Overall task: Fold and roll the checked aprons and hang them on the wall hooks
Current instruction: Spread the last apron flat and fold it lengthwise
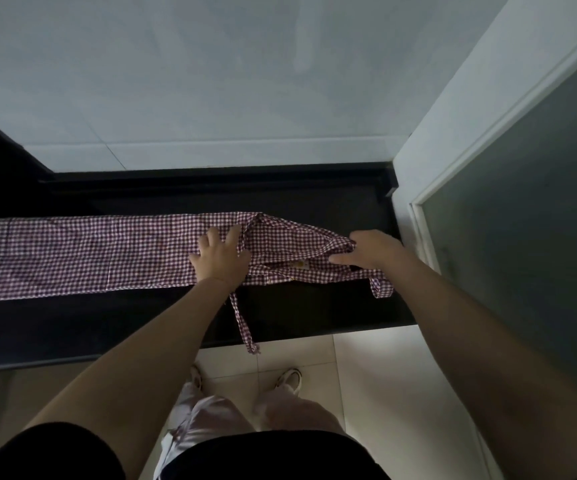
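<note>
The checked apron (82, 256) is laid lengthwise left-to-right on the dark counter (141, 327) (one tie hangs near). It is pressed by the flat left hand (221, 256); its right end is pinched by the right hand (371, 251).

no text, label, brand, number or sign can be read in the head view. on the checked apron (107, 258) only the red and white check pattern is seen, and a small yellowish spot near its folded part is too small and blurred to be read as a label.
</note>
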{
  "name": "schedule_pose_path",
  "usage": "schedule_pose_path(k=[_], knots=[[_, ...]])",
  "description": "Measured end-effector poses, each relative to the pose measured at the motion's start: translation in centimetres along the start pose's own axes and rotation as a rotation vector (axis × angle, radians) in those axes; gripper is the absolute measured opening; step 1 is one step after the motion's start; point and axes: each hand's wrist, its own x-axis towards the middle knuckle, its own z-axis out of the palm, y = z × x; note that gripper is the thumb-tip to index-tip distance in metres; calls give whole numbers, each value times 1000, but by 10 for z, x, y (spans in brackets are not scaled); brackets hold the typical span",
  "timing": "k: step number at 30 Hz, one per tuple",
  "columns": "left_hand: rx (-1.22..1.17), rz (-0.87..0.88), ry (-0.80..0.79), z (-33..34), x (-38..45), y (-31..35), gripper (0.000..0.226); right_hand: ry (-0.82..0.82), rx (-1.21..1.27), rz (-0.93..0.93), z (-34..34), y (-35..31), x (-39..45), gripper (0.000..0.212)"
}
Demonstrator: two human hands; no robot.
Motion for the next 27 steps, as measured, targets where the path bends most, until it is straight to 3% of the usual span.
schedule_pose_path(k=[3,5,10,13,15,17,20,22,27], knots=[[98,13,-141,8,-4,3,86,191,-139,11,5,-2,0,25],[141,-14,-188,8,-5,0,99,269,-289,103,5,-1,-2,21],[93,-103,-193,0,2,-14,103,393,-263,191,-1,23,-7,34],[143,-153,-221,-8,11,-15,103,185,9,101,-3,33,-2,69],[187,-118,-172,-11,11,-6,103,35,327,6,-3,33,-2,73],[190,60,-34,-8,8,7,92,36,559,-21,-3,32,-1,64],[100,310,13,-2,5,29,59,66,565,-80,1,32,5,49],[44,341,-71,1,4,42,46,74,528,-100,3,30,6,35],[-64,375,-123,0,6,73,43,141,417,-135,0,22,5,18]])
